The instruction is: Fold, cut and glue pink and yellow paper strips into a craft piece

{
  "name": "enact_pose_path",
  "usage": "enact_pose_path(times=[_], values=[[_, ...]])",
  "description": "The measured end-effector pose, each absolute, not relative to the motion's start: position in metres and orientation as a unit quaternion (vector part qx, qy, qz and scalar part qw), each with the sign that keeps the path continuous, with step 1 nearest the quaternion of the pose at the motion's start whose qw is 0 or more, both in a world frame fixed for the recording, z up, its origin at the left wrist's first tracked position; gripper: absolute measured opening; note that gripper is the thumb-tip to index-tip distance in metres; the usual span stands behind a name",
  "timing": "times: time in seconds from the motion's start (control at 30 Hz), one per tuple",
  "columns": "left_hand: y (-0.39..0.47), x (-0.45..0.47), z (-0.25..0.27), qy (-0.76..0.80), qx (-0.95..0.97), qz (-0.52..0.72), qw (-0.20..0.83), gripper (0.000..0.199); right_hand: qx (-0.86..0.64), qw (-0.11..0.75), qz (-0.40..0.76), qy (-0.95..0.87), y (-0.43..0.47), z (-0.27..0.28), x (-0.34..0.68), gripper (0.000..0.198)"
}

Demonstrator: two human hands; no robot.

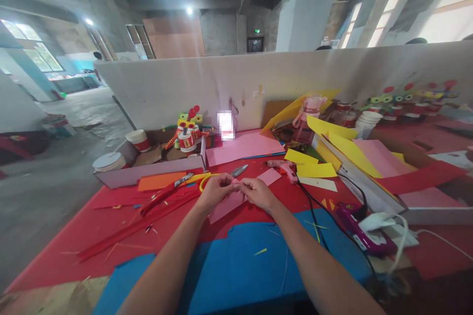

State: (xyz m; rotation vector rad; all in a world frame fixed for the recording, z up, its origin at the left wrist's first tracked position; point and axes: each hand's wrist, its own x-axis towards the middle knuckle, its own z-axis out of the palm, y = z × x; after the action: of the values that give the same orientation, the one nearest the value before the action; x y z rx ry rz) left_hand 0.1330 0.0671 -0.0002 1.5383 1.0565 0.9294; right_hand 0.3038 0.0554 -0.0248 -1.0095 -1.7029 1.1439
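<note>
Over the middle of the table, my left hand (217, 191) and my right hand (258, 193) meet fingertip to fingertip. Both pinch a small piece of pink paper (237, 185), mostly hidden by the fingers. Beneath them lies a pink paper strip (221, 211), running diagonally on the red covering. Scissors (239, 171) rest just beyond my hands, their blades pointing right and a yellow handle loop showing beside my left hand. Right of my hands is a pink glue gun (288, 169), close to several yellow paper pieces (316, 171).
A utility knife (184, 179) and red strips lie to the left. Behind them, a shallow box (155, 173) holds a paper-cup figure (187, 139). Cables run past a purple power strip (364, 236) on the right. Blue sheet (244, 261) covers the near edge; a white partition (177, 81) stands behind.
</note>
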Motion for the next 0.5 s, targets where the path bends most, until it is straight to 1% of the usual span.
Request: enact_pose_path(times=[0.27,0.4,0.5], values=[[0.0641,0.1364,-0.0022,0.410,0.570,0.417,0.577,0.038,-0.389,0.416,0.489,-0.660,0.0590,-0.0327,0.3031,0.046],[0.0651,0.1363,-0.0042,0.433,0.585,0.399,0.557,0.038,-0.414,0.410,0.475,-0.659,0.0593,-0.0331,0.3027,0.047],[0.0687,0.1336,-0.0064,0.449,0.587,0.418,0.529,0.037,-0.413,0.393,0.498,-0.654,0.0582,-0.0318,0.3032,0.044]])
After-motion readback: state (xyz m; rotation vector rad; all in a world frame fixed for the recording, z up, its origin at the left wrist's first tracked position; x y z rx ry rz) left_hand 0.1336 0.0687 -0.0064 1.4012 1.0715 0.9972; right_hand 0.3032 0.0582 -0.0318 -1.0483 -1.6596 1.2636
